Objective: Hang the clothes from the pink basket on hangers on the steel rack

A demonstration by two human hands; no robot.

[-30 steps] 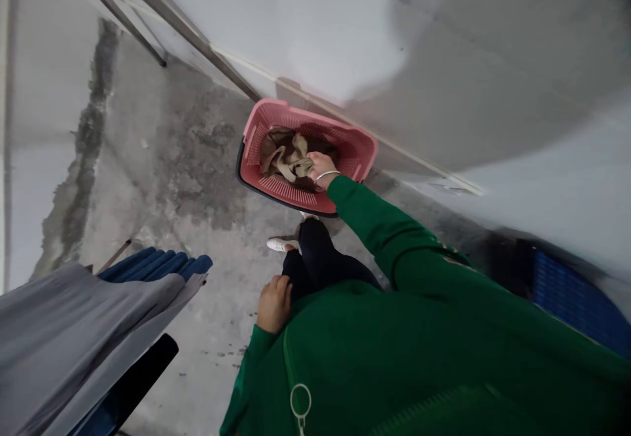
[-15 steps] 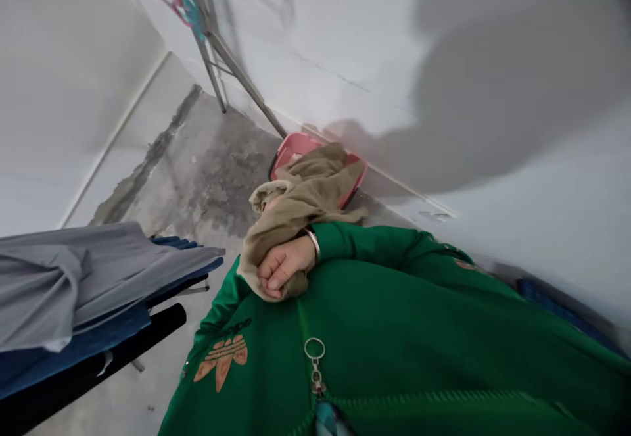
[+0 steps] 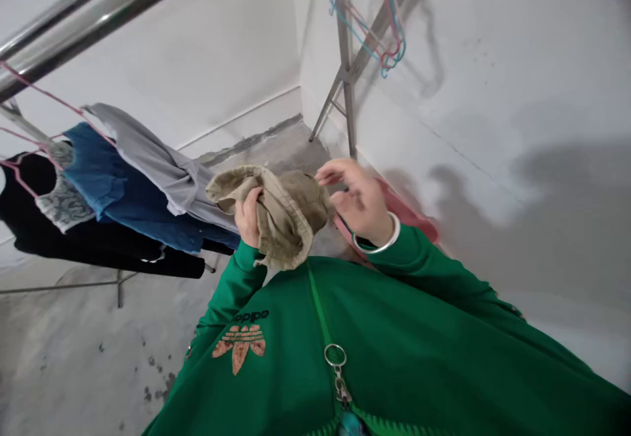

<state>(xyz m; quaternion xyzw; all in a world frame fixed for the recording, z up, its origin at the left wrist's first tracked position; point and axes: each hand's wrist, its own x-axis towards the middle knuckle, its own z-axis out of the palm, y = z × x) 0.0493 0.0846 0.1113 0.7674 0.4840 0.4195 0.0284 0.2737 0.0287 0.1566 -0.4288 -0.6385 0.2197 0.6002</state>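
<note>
My left hand [image 3: 248,218] grips a khaki garment [image 3: 290,216] in front of my chest, its fingers wrapped over the cloth at a wide opening with a thick, gathered edge like a waistband. The rest of the cloth bunches up toward the right. Just beyond that bunched end is my right hand [image 3: 362,202], raised, with a white bangle [image 3: 389,242] on the wrist. Its fingers are bent and apart, slightly blurred, and hold nothing. Behind and below this hand, a pink basin [image 3: 419,219] is partly hidden by the hand and sleeve.
At left, a grey garment [image 3: 148,153], a blue one [image 3: 142,199] and black clothing [image 3: 108,245] hang from a metal rail [image 3: 106,25]. Pink and blue hangers [image 3: 389,54] dangle from the rack's leg frame [image 3: 348,74] by the white wall [image 3: 493,61].
The khaki garment has come up out of the basin, its opening now spread in my left hand. My right hand has let go and moved right. The view has swung left and up.
</note>
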